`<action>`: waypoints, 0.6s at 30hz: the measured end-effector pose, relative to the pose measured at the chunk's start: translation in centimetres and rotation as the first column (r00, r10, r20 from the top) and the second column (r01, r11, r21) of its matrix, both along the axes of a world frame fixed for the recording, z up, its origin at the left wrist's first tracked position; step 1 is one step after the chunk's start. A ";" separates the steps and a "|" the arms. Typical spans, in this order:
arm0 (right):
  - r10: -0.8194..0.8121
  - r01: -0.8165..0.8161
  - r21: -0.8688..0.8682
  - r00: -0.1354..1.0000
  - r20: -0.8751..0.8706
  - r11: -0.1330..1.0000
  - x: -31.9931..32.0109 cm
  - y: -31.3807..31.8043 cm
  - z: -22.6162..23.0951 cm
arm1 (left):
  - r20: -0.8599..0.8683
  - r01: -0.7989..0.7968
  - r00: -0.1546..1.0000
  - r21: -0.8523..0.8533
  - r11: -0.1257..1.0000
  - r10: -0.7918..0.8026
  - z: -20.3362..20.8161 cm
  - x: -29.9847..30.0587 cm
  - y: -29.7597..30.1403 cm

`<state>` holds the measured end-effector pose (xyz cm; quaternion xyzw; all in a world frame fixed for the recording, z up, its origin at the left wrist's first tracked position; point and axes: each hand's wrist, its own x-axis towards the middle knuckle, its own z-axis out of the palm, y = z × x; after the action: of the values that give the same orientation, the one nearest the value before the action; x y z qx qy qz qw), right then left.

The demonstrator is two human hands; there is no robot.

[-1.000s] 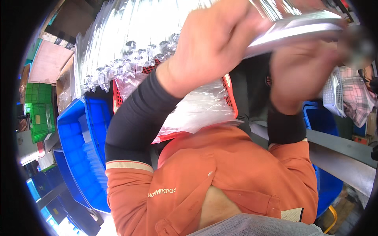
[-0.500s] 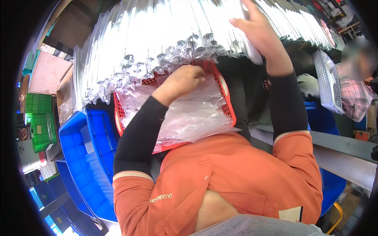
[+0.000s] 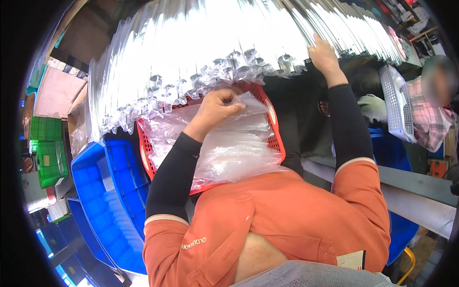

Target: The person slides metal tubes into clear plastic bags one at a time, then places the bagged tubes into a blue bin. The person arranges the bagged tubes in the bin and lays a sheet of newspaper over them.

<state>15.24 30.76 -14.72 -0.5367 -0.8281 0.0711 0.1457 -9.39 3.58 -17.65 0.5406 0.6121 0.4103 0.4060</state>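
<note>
Green crates (image 3: 46, 136) stand at the far left of my feed, near a pale pink board (image 3: 56, 95). Next comes a blue bin (image 3: 88, 174), tilted in the fisheye view, with translucent pieces lying inside it. Across the top, clear-wrapped tubes (image 3: 191, 48) lie side by side, their dark ends toward the wearer; glare washes out most of their length for me.

Just below those ends, a red basket (image 3: 283, 153) sits against the front of the wearer's orange shirt (image 3: 287, 215), filled with a loose layer of clear plastic bags (image 3: 234, 153). I have the left hand (image 3: 215, 112) over the basket's upper part, thumb and fingertips pinching the edge of a bag, which rises toward them.

Further right, the right hand (image 3: 324, 55) is at the row's near edge, index finger stretched out along the shiny lengths. I cannot tell whether its other fingers grip one or only touch it. Beyond it, more slim silvery lengths (image 3: 356, 33) lie close together. A co-worker's gloved hand (image 3: 374, 107) is near a light grey basket (image 3: 400, 107), beside a plaid sleeve (image 3: 430, 115) at the far right.
</note>
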 end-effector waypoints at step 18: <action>-0.357 -0.637 -0.043 -0.373 -0.856 0.770 -2.1 -15.9 11.9 | 0.131 0.013 0.991 0.141 0.990 -0.032 5.1 2.8 -3.0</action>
<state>13.10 14.84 -2.79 -0.1151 -0.3284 0.7450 0.5691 -6.55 0.58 -12.52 0.5461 0.5473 0.4825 0.4117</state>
